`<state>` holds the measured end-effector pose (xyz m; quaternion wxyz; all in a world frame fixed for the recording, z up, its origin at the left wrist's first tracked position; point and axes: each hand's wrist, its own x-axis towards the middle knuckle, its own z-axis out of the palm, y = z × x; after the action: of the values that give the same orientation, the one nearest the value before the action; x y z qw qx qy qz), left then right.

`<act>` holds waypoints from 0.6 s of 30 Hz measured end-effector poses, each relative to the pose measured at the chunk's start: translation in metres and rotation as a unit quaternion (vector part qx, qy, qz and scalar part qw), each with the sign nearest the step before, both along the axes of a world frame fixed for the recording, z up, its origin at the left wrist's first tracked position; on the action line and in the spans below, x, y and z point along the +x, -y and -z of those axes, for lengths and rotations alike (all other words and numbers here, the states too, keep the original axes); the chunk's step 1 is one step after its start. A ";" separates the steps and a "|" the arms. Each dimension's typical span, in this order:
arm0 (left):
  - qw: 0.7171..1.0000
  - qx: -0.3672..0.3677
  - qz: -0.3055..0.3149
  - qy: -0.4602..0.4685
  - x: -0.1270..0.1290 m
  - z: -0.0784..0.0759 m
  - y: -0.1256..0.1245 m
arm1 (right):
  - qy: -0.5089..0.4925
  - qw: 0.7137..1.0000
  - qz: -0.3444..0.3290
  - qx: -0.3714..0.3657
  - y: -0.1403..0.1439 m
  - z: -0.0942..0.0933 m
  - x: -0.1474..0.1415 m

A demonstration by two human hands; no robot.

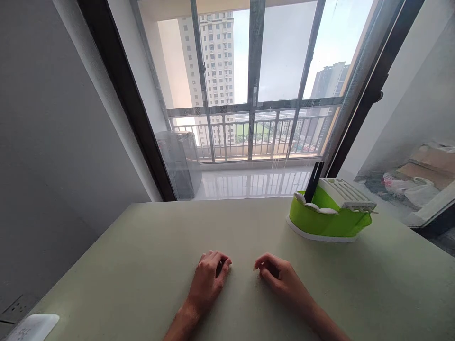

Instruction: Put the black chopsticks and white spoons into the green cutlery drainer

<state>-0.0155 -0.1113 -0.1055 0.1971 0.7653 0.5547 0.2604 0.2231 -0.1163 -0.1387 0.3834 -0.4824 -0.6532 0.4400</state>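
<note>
2 hands [245, 274], 1 green holder [329, 213]

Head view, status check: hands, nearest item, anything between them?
Left hand and right hand rest loosely curled on the table, holding nothing. Green and white container stands beyond the right hand, untouched. Nothing between hands and container.
</note>
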 end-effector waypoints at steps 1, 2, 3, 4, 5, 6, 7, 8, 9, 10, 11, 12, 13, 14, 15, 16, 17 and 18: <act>1.000 0.000 0.000 -0.001 0.000 -0.001 0.000 | 0.000 1.000 0.002 0.000 0.000 0.000 0.000; 1.000 0.001 0.001 -0.001 0.000 -0.001 0.000 | 0.000 1.000 0.003 0.002 0.000 -0.001 0.000; 1.000 0.001 0.001 0.000 0.001 -0.002 0.000 | 0.000 1.000 0.005 0.004 0.000 -0.001 0.000; 1.000 0.002 0.001 0.000 0.001 -0.003 0.000 | 0.001 1.000 0.007 0.006 0.000 -0.001 -0.001; 1.000 0.001 0.000 0.000 0.001 -0.003 0.001 | 0.002 1.000 0.009 0.007 0.000 -0.001 -0.001; 1.000 0.000 -0.002 0.000 0.001 -0.004 0.001 | 0.003 1.000 0.011 0.009 0.000 -0.001 -0.001; 1.000 -0.001 -0.003 -0.001 0.001 -0.004 0.001 | 0.004 1.000 0.012 0.009 0.000 -0.001 -0.001; 1.000 -0.001 -0.004 -0.002 0.002 -0.004 0.001 | 0.004 1.000 0.012 0.009 0.000 0.000 -0.001; 1.000 -0.002 -0.005 -0.002 0.002 -0.004 0.001 | 0.004 1.000 0.012 0.008 -0.001 0.000 -0.002; 1.000 -0.002 -0.004 -0.002 0.002 -0.004 0.001 | 0.004 1.000 0.011 0.006 -0.001 0.000 -0.002; 1.000 -0.002 -0.004 -0.003 0.002 -0.003 0.001 | 0.005 1.000 0.012 0.005 -0.001 -0.001 -0.001; 1.000 -0.002 -0.004 -0.004 0.002 -0.003 0.001 | 0.006 1.000 0.012 0.006 0.000 -0.001 -0.001; 1.000 -0.001 -0.003 -0.005 0.002 -0.003 0.000 | 0.008 1.000 0.012 0.006 0.000 -0.001 -0.001; 1.000 -0.001 -0.002 -0.006 0.002 -0.003 0.000 | 0.010 1.000 0.013 0.007 0.000 -0.002 -0.001; 1.000 0.000 -0.001 -0.008 0.002 -0.003 0.000 | 0.010 1.000 0.013 0.007 0.000 -0.003 -0.001; 1.000 0.000 -0.001 -0.009 0.002 -0.003 0.000 | 0.009 1.000 0.013 0.009 0.000 -0.004 -0.001; 1.000 0.000 -0.001 -0.009 0.002 -0.003 0.000 | 0.008 1.000 0.013 0.010 0.000 -0.004 -0.001; 1.000 0.000 -0.001 -0.009 0.002 -0.004 0.000 | 0.007 1.000 0.012 0.011 0.000 -0.005 -0.001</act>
<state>-0.0139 -0.1116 -0.1017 0.1917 0.7672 0.5571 0.2535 0.2216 -0.1166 -0.1340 0.3893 -0.4895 -0.6548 0.4244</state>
